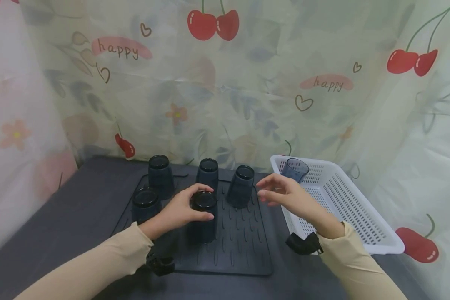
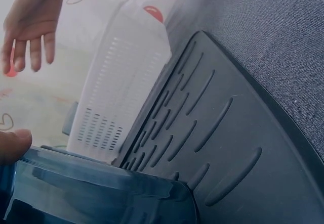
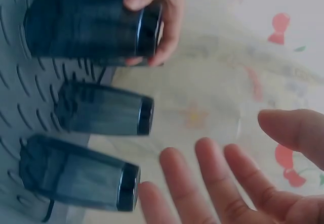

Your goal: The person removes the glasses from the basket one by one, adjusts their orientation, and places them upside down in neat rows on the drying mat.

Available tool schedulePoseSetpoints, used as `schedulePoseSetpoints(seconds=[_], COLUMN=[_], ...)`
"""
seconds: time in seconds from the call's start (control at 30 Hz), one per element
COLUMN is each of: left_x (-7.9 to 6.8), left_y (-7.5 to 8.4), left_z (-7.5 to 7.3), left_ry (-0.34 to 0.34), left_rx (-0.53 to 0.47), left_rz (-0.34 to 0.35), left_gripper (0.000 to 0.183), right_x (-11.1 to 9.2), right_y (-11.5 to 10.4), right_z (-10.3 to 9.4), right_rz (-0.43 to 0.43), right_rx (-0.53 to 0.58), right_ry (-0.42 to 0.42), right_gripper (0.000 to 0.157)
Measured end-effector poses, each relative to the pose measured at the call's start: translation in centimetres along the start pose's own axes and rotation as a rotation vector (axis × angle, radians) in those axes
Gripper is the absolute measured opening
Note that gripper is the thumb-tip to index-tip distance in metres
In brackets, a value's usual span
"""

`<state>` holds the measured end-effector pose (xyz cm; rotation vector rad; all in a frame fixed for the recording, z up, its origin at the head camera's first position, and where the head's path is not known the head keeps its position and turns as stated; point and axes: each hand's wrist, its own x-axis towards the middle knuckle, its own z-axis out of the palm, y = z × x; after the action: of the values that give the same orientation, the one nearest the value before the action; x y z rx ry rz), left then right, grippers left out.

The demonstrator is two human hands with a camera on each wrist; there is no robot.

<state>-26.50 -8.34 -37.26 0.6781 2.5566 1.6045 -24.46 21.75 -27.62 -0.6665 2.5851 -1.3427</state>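
Upside-down blue-tinted drinking glasses stand on a dark ridged drying mat (image 1: 243,254). My left hand (image 1: 176,210) grips the front middle glass (image 1: 204,227) near its upturned base, thumb on one side and fingers on the other; its rim appears to rest on the mat. Beside it on the left is another glass (image 1: 146,205), partly behind the wrist. Three more form the back row: left (image 1: 161,179), middle (image 1: 208,171) and right (image 1: 241,187). Just right of that last glass, my right hand (image 1: 288,196) hovers with fingers loosely extended, holding nothing.
A white perforated plastic basket (image 1: 367,204) sits right of the mat, partly under my right forearm. One clear blue glass (image 1: 294,170) leans inside its far left corner. Behind the dark cloth-covered table (image 1: 86,208) hangs a cherry-print curtain (image 1: 217,83).
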Motion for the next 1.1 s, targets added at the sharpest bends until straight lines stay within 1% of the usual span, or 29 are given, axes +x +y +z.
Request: schedulePoseSetpoints(seconds=[0.17, 0.33, 0.53, 0.67, 0.8, 0.9, 1.1], left_x=[0.0, -0.1, -0.1, -0.1, -0.1, -0.1, -0.1], left_y=[-0.1, -0.1, -0.1, -0.1, 0.0, 0.1, 0.0], left_z=[0.0, 0.0, 0.0, 0.0, 0.1, 0.2, 0.1], left_ry=[-0.003, -0.004, 0.001, -0.001, 0.002, 0.003, 0.001], left_rx=[-0.008, -0.019, -0.017, -0.019, -0.016, -0.017, -0.008], left_rz=[0.007, 0.006, -0.001, -0.001, -0.006, -0.009, -0.003], left_gripper=[0.062, 0.062, 0.062, 0.061, 0.062, 0.062, 0.061], right_x=[1.0, 2.0, 3.1, 3.8, 4.2, 4.4, 5.2], right_y=[0.5, 1.5, 3.1, 4.3, 5.2, 5.9, 7.6], right_z=[-1.2, -2.6, -4.1, -5.1, -6.0, -6.6, -8.3], right_rz=[-0.035, -0.083, -0.154, -0.168, -0.151, -0.117, -0.048], right_rx=[0.020, 0.029, 0.054, 0.055, 0.007, -0.037, -0.068], right_ry=[0.091, 0.200, 0.313, 0.389, 0.444, 0.467, 0.519], right_gripper=[0.036, 0.038, 0.042, 0.044, 0.048, 0.052, 0.060])
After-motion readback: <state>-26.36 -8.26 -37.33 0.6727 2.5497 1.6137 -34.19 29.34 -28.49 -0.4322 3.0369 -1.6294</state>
